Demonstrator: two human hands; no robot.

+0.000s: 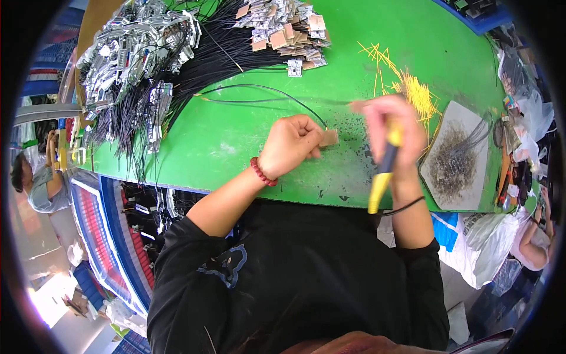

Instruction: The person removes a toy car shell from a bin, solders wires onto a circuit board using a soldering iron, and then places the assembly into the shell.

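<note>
My left hand (pixel 290 144), with a red bead bracelet at the wrist, pinches a small copper-coloured board (pixel 330 138) against the green table. A thin black cable (pixel 280 89) loops from this board toward the far left. To the right, my right hand (pixel 394 127) is raised and smeared by motion. It is closed on a yellow and black handle, which looks like a soldering iron (pixel 384 168), its butt pointing toward me. A black cord (pixel 407 206) runs by that wrist. The iron's tip is too blurred to make out.
Metal-cased parts (pixel 141 53) with black cables heap up at the far left; small boards (pixel 289 29) pile beside them. Thin yellow tubes (pixel 415 94) lie at the right, near a pale slab (pixel 466 156) covered in dark residue. Other people (pixel 44 183) sit at both sides.
</note>
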